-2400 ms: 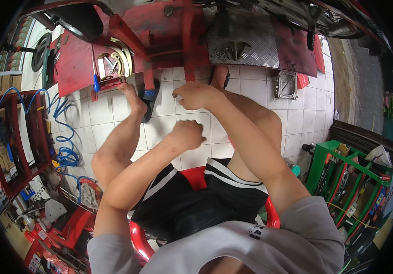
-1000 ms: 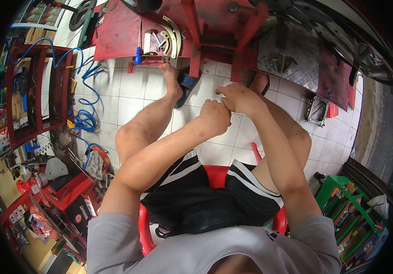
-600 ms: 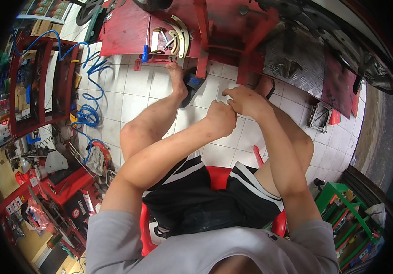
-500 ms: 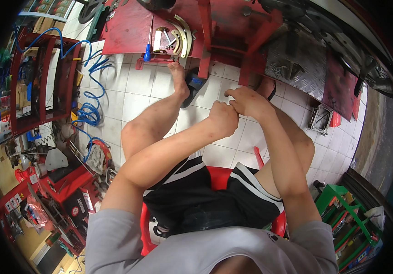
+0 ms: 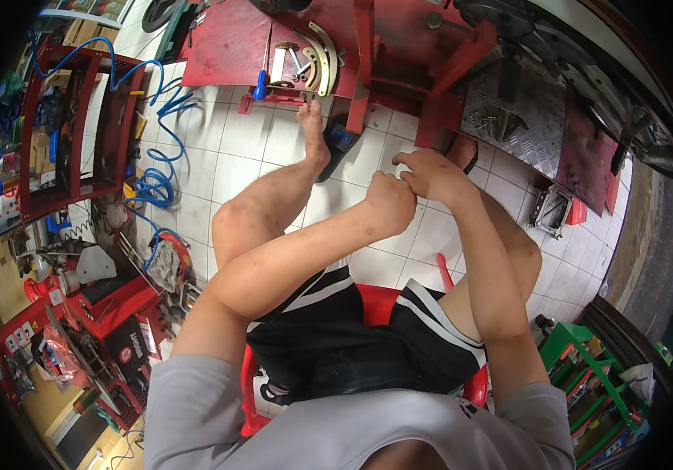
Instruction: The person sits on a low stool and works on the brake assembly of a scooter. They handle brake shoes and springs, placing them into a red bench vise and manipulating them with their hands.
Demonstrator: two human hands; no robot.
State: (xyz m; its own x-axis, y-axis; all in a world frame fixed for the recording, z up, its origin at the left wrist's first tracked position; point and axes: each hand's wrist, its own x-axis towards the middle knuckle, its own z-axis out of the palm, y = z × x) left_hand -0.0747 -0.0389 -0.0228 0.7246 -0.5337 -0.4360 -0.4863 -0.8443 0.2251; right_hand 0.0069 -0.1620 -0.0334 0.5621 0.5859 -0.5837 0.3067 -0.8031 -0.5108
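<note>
In front of me, above the tiled floor, my two hands meet between my knees. My left hand [image 5: 391,205] is closed in a fist, back of the hand upward. Against its knuckles rests my right hand [image 5: 435,177], its fingers bent and pinched, the index finger sticking out to the left. Whatever they hold is hidden behind the fingers or too small to make out. Farther off, on a red platform [image 5: 223,51], lie a screwdriver [image 5: 259,88] with a blue handle, several curved cream strips [image 5: 326,59] and small metal bolts [image 5: 303,70].
A red stand post [image 5: 362,63] rises from the platform. Loose screws lie on a ridged metal plate [image 5: 508,98] at right. Coiled blue hose [image 5: 152,188] and a red rack [image 5: 72,133] are at left. A green tool rack [image 5: 575,352] stands right of my red chair [image 5: 375,304].
My hands stay together in nearly the same pose. The surroundings have shifted slightly to the right in the picture, as the view turned a little.
</note>
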